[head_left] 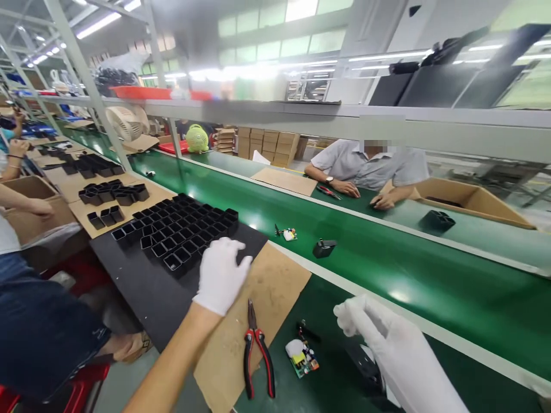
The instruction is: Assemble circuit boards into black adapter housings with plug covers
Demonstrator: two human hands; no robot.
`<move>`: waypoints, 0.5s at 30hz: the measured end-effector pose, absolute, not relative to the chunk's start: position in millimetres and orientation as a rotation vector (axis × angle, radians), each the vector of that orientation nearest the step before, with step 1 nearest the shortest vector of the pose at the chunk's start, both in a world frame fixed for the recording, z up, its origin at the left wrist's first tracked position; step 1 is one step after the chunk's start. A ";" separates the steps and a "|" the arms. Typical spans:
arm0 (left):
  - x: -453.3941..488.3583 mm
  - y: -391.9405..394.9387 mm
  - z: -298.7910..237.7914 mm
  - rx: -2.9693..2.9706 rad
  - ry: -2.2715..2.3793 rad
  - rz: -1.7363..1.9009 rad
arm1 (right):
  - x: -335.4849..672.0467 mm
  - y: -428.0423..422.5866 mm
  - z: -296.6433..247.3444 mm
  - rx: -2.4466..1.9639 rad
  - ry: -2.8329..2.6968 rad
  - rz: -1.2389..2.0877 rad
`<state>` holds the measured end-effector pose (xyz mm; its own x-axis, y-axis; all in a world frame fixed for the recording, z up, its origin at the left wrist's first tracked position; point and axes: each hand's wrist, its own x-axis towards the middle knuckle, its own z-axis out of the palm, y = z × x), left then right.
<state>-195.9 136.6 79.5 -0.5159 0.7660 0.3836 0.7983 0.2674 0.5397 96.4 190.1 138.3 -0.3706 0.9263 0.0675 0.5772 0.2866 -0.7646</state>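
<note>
Over workbench (321,301), hands (221,274) (387,332) apart: left outstretched palm-down, right curled

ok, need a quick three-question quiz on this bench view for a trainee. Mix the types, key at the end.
1. Multiple choice: which tool lies just left, in the picture, of the circuit board on the near green worktop?
A) screwdriver
B) pliers
C) hammer

2. True or false: a second circuit board lies on the green belt, with a lone black case near it.

3. Fill the gap: the largest group of open-topped cases stands on a ____ surface, next to the brown sheet.

Key: 1 B; 2 True; 3 black.
</note>
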 end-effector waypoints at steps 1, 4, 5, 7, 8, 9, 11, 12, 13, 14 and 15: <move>-211.3 112.6 77.0 -1.392 -2.489 -1.005 | 93.2 185.2 135.6 -1.337 -2.093 0.892; -241.0 72.5 61.6 -1.267 -2.506 -0.778 | 86.5 173.3 129.9 -1.355 -2.146 0.864; -245.5 68.7 56.2 -1.275 -2.503 -0.717 | 86.2 170.9 128.5 -1.369 -2.125 0.871; -248.5 69.2 48.2 -1.300 -2.494 -0.619 | 90.1 168.4 125.6 -1.411 -2.046 0.907; -248.3 71.2 45.8 -1.308 -2.488 -0.584 | 94.3 167.7 123.9 -1.438 -2.002 0.922; -247.6 73.4 44.2 -1.316 -2.479 -0.558 | 99.6 166.9 121.8 -1.469 -1.963 0.922; -246.2 76.5 41.7 -1.341 -2.462 -0.528 | 111.2 163.4 116.2 -1.524 -1.937 0.880; -246.0 77.4 40.1 -1.360 -2.454 -0.520 | 116.0 160.0 112.2 -1.532 -1.950 0.838; -246.0 78.1 38.1 -1.381 -2.448 -0.513 | 119.5 155.5 106.9 -1.524 -1.980 0.797; -246.2 78.6 35.7 -1.400 -2.443 -0.506 | 121.0 149.9 99.8 -1.503 -2.023 0.757; -246.5 79.1 33.3 -1.416 -2.436 -0.500 | 120.4 143.5 90.7 -1.471 -2.069 0.711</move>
<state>-246.5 79.1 33.3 -0.4811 0.7779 0.4043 0.8743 0.4599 0.1555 120.4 143.5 90.7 -0.2915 0.9515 0.0979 0.6904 0.2802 -0.6670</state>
